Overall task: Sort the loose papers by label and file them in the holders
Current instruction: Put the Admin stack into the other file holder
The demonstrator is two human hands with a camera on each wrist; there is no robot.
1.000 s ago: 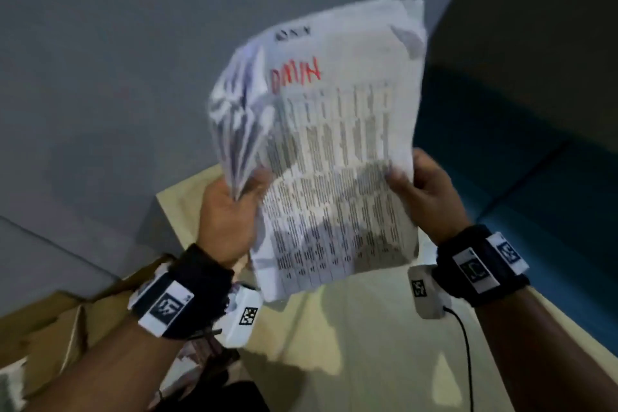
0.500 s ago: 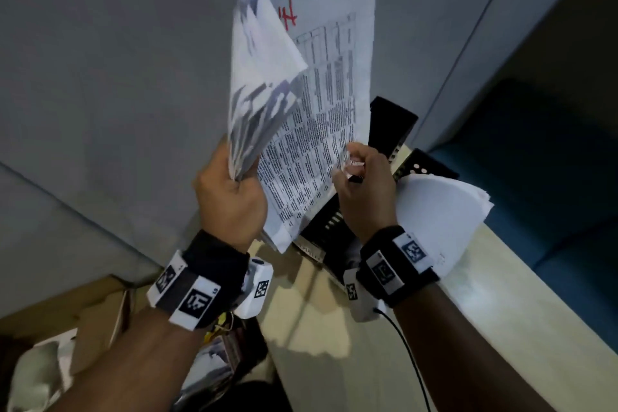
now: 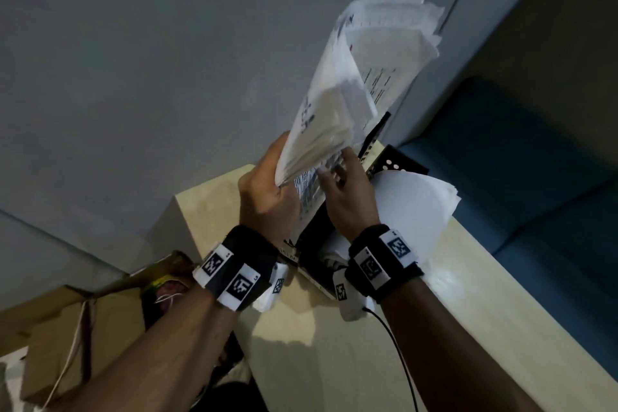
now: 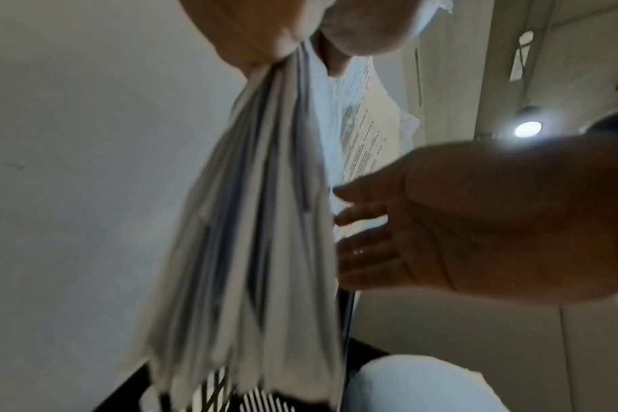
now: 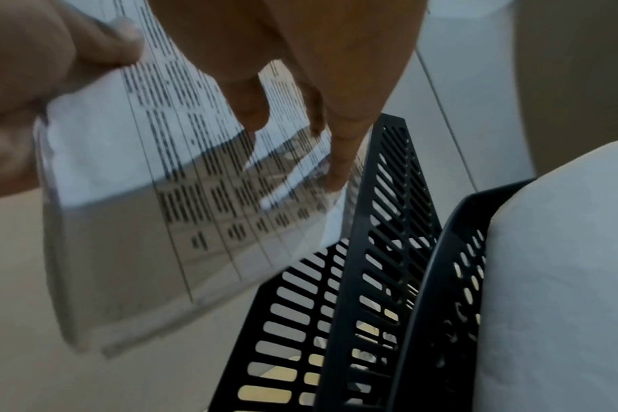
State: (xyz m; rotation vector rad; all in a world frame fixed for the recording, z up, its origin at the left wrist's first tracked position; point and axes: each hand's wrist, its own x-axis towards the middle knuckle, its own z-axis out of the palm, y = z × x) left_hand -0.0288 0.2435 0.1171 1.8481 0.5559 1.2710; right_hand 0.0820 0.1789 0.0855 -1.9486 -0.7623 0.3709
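My left hand (image 3: 267, 191) grips the lower edge of a thick stack of loose papers (image 3: 364, 77), which fans upward above the black file holders (image 3: 396, 162). In the left wrist view the stack (image 4: 258, 251) hangs blurred over a slotted holder (image 4: 230, 393). My right hand (image 3: 334, 170) is beside it with straight fingers (image 5: 254, 111) lying on the printed front sheet (image 5: 141, 195). That sheet's lower edge hangs just above the holder's slotted divider (image 5: 388, 223). The rightmost holder compartment holds a curved wad of white papers (image 3: 418, 207).
The holders stand on a pale wooden table (image 3: 334, 344) against a grey wall. A cardboard box (image 3: 83, 328) sits low on the left, off the table. A blue seat (image 3: 535, 177) lies to the right. A cable (image 3: 398, 348) trails from my right wrist.
The stack has swung right and now stands over the holders. My right hand has let go of the front sheet's edge and now lies flat against it. The left hand keeps its grip.
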